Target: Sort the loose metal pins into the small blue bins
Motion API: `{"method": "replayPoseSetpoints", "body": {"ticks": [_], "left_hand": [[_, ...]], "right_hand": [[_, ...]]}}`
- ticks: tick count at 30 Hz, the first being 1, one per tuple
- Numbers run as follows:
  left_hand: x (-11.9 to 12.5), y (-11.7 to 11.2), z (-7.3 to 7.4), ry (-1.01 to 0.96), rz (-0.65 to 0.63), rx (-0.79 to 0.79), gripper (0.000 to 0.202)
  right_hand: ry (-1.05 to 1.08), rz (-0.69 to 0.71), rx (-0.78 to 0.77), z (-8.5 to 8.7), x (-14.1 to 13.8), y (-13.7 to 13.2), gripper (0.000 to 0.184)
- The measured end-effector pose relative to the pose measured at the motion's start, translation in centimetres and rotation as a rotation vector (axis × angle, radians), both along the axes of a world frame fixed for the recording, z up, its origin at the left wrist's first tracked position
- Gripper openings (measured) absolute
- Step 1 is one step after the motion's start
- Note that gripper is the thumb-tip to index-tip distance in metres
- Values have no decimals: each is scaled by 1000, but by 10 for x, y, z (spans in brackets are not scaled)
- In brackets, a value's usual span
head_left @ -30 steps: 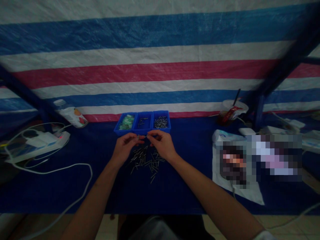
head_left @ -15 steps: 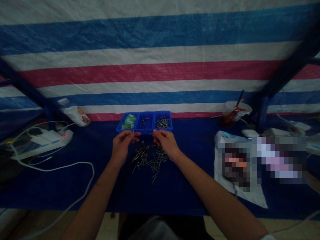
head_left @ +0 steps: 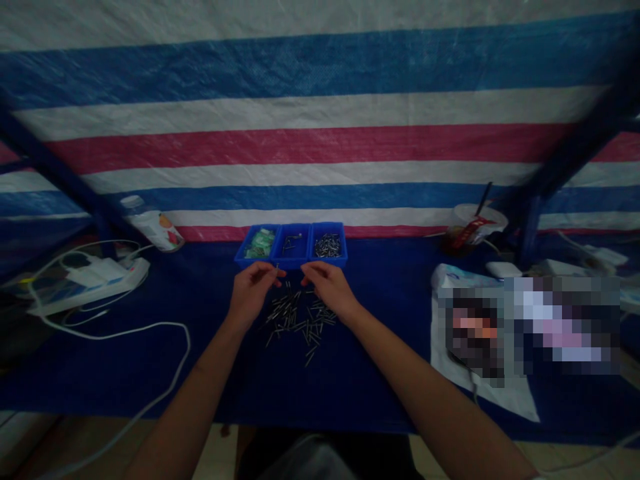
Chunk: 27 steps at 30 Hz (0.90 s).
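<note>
A loose heap of small metal pins [head_left: 297, 319] lies on the dark blue table cover. My left hand [head_left: 254, 292] hovers at the heap's left edge, fingers pinched on one small metal pin. My right hand [head_left: 329, 288] sits at the heap's right edge with fingers curled together; what it holds is too small to make out. Just beyond both hands stands a blue three-compartment tray [head_left: 293, 245]: green parts on the left, a few pins in the middle, many metal pins on the right.
A power strip with white cables [head_left: 93, 277] lies at the left, a bottle [head_left: 153, 227] behind it. A drink cup with a straw [head_left: 473, 227] stands at the back right. White paper and blurred items [head_left: 493, 333] cover the right. A striped tarp hangs behind.
My hands, joined at the fingertips a second ago, drew apart, then came a little closer again above the heap. The view shifted slightly.
</note>
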<state>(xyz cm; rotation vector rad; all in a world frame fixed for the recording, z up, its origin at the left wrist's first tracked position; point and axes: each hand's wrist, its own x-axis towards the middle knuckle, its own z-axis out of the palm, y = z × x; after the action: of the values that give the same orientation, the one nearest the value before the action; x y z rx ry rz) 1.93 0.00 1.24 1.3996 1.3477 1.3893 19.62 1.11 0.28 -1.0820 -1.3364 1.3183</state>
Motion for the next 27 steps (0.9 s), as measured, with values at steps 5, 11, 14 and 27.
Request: {"method": "replayPoseSetpoints", "body": {"ticks": [5, 11, 14, 27], "left_hand": [[3, -2, -3, 130, -118, -29, 15], [5, -3, -5, 187, -174, -9, 17], [5, -2, -5, 186, -164, -1, 19], [7, -7, -7, 342, -241, 63, 21]], "right_hand": [[-114, -5, 188, -6, 0, -1, 16], [-244, 53, 282, -1, 1, -6, 11], [-342, 34, 353, -1, 2, -7, 11], [-523, 126, 576, -3, 3, -15, 34]]}}
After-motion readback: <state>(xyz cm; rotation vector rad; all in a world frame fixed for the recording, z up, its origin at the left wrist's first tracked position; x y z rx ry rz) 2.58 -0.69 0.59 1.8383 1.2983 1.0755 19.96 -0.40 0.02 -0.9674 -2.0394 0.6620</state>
